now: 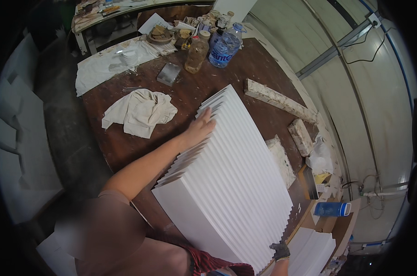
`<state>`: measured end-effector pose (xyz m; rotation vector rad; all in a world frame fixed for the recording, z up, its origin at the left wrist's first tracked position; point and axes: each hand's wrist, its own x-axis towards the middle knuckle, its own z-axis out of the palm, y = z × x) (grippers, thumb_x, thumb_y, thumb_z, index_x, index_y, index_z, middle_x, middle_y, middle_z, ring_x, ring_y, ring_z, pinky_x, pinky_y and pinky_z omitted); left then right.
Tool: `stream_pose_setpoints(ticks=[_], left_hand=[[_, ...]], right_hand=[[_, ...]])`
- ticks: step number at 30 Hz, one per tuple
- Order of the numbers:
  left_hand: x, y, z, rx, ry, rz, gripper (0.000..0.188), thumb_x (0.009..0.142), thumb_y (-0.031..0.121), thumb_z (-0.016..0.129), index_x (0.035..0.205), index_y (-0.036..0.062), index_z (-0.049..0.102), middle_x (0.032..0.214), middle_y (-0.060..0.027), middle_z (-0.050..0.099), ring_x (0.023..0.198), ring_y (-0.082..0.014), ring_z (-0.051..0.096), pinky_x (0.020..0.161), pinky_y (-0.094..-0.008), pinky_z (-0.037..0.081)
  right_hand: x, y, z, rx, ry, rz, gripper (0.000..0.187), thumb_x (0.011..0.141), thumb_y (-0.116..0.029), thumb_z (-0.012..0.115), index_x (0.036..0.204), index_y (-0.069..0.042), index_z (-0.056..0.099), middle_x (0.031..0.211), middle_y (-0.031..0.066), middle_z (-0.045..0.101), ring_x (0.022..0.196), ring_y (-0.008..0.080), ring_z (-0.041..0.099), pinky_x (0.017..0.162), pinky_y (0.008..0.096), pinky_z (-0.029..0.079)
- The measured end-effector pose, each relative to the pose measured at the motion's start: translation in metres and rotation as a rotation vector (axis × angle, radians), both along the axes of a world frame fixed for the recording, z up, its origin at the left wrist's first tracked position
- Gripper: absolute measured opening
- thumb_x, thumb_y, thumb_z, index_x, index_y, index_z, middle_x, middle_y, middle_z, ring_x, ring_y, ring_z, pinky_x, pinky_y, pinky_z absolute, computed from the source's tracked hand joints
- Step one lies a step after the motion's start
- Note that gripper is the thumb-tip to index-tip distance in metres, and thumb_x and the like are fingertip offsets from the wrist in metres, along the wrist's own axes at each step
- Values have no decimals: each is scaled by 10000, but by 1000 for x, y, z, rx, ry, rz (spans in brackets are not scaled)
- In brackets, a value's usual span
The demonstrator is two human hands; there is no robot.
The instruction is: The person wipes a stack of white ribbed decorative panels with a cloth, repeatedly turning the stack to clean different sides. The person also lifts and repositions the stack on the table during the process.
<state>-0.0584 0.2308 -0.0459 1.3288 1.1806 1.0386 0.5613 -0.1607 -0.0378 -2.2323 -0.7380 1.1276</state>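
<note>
Brown table (188, 94): white ridged stack (236, 179), likely stiff, dents easily; hold both ends. Left hand (200, 129) rests open at 11 o'clock; gloved right hand (280, 251) at 5, grip unclear.

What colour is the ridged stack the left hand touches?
The ridged stack is white, showing best in the head view.

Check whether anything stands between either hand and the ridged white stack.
Nothing visible stands in the way. The bare left hand rests directly on the left edge of the ridged white stack. The right hand is at its lower right edge, with only a grey glove between. The crumpled cloth lies apart, to the left.
</note>
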Motion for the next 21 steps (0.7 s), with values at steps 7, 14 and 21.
stream_pose_setpoints(ticks=[7, 14, 21], left_hand=[[6, 49, -15, 191, 342, 11, 874, 1018, 613, 392, 1620, 33, 136, 1685, -174, 179, 1562, -341, 145, 1227, -583, 90], [16, 25, -15, 207, 501, 16, 835, 1032, 577, 386, 1619, 36, 141, 1672, -195, 200, 1550, -349, 185, 1240, -485, 168], [-39, -24, 36, 183, 71, -98, 678, 1114, 420, 297, 1612, -9, 134, 1701, -157, 111, 1575, -254, 68, 1263, -367, 82]], right_hand=[[17, -4, -15, 5, -1, -7, 700, 892, -223, 637, 1458, 92, 373, 861, 141, 758, 773, 248, 739, 779, 360, 606], [37, -11, -27, -40, -167, 173, 393, 866, -163, 620, 1126, 130, 662, 821, 115, 757, 820, 215, 733, 914, 371, 566], [-23, 13, 16, 85, 121, -50, 643, 807, -37, 657, 1422, 28, 482, 937, 106, 722, 877, 238, 708, 906, 351, 558]])
